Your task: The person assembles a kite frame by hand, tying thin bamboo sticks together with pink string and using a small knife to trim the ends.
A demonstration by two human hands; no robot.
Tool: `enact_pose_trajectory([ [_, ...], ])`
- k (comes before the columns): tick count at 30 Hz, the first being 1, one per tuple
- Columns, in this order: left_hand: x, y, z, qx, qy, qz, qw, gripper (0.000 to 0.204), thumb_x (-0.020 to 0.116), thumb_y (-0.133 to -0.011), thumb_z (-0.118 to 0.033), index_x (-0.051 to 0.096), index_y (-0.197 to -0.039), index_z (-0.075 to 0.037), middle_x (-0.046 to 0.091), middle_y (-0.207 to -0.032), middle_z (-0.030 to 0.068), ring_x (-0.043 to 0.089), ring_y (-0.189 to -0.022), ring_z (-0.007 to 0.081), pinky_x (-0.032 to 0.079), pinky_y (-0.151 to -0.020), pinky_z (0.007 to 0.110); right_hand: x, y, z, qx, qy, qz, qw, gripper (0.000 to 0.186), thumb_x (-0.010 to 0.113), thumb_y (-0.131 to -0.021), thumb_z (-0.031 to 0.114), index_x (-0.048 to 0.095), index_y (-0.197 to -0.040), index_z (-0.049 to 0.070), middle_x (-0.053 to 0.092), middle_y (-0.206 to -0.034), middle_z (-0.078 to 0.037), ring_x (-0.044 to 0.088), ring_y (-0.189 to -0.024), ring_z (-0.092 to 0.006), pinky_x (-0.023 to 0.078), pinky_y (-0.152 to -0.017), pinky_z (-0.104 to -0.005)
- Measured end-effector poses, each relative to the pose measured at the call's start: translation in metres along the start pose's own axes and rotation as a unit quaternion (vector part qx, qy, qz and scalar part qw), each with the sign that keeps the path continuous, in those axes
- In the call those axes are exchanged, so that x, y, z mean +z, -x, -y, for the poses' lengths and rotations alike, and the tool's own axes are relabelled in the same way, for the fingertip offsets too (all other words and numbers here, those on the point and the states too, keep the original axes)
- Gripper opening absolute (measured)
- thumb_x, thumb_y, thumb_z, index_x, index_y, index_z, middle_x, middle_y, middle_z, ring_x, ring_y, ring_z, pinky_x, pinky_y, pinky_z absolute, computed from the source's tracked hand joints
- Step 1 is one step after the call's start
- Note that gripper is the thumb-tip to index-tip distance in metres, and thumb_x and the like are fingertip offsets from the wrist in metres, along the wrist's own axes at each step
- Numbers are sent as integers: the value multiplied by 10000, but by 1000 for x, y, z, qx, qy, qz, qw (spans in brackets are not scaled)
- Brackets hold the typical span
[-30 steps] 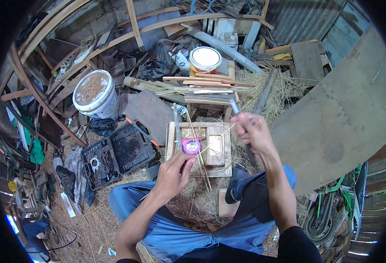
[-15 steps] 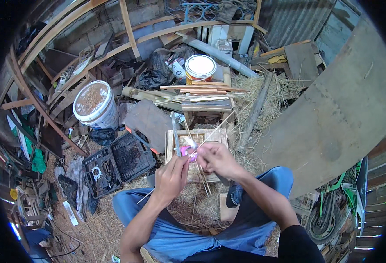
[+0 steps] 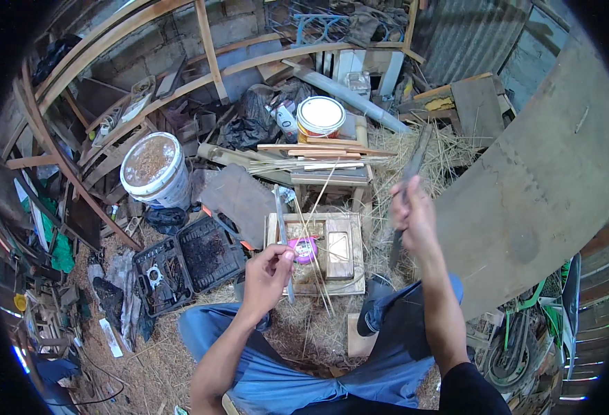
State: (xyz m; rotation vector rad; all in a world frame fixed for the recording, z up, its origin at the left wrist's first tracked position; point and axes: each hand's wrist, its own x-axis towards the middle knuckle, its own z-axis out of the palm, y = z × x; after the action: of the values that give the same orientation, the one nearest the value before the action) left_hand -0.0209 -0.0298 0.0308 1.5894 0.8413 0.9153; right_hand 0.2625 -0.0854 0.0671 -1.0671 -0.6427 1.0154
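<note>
My left hand [image 3: 266,280] is raised over the left edge of a low wooden stand [image 3: 351,285], thumb and forefinger pinched together. A thin bamboo strip [image 3: 325,185] slants from its fingertips up and away. My right hand [image 3: 415,218] is off to the right, fingers curled closed in front of a dark plank; what it holds, if anything, is hidden. On the stand lie a pink round case [image 3: 306,250], a wooden block [image 3: 338,254] and a long, narrow grey metal bar [image 3: 281,214]. Another thin strip [image 3: 317,277] leans across the stand's front edge.
Behind the stand, a small bench [image 3: 329,178] carries wood sticks [image 3: 318,146] and thin strips. A lidded bucket [image 3: 320,114] stands beyond it. Left are an open black tool case [image 3: 211,256] and a white bucket [image 3: 153,169]. A large flat board [image 3: 519,187] slopes at right.
My right hand has moved away from the left one, out to the right above the straw. The left hand stays near the stand. The strip it holds now points more steeply away.
</note>
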Motion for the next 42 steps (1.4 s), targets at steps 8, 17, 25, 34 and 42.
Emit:
enact_pose_trajectory([
  [8,13,7,-3,-107,141,97,979,157,556,-933,-150,596,-937,1,512,-680,-2,394,-478,38,295,-413,193,80,47,-44,72,110,282,950,408,392,-999,338,583,-1107,-6,422,-615,51,381,-551,-49,333,-518,-205],
  [17,11,7,-6,-141,145,145,969,167,550,-943,-166,606,-953,-9,504,-655,-32,422,-524,26,328,-449,181,40,11,-29,71,121,136,981,291,463,-978,275,627,-928,40,433,-583,60,342,-460,-28,247,-388,-184],
  [25,11,8,-5,-165,187,160,955,196,534,-952,-178,589,-946,10,481,-655,-25,412,-514,36,323,-449,183,-18,-9,9,-48,-7,-13,999,282,456,-983,293,566,-1032,38,419,-619,66,315,-447,-4,228,-370,-158],
  [34,13,7,2,-147,133,118,973,189,525,-954,-153,605,-965,17,485,-664,-18,382,-508,40,299,-441,192,59,28,-44,108,194,199,955,232,455,-966,188,639,-1034,63,469,-621,54,386,-487,-39,310,-423,-202],
  [42,12,13,4,-177,168,155,957,199,531,-952,-171,605,-960,14,478,-661,-14,374,-505,37,288,-433,193,-1,-9,9,-16,27,-5,999,330,442,-982,317,585,-1015,22,379,-580,77,294,-444,-4,207,-361,-172],
])
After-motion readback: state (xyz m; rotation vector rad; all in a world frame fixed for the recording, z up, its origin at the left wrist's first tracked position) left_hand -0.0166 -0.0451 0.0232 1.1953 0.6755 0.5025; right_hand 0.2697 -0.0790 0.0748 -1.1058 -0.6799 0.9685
